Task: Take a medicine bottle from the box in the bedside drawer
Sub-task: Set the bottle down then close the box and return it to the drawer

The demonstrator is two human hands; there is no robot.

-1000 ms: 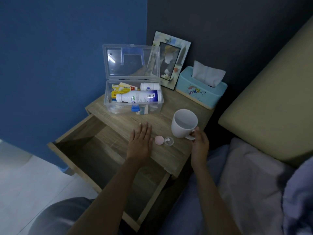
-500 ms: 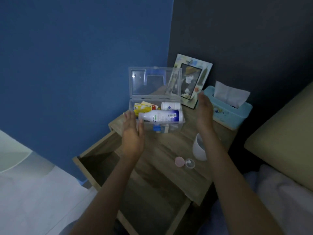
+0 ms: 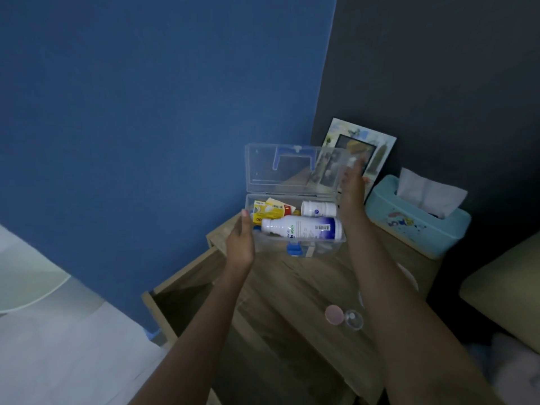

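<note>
Hands, left (image 3: 240,240) and right (image 3: 352,190), flank clear box (image 3: 295,247), grips apart; bottle (image 3: 302,228) label unreadable.

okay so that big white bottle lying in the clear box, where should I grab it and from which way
Grip the big white bottle around its wide labelled middle, coming down from above. It lies on its side on top of the other contents of the clear box, cap to the left, lid open, so its upper side is exposed. The narrow neck looks a poorer hold. The right hand hovers nearest.
</note>
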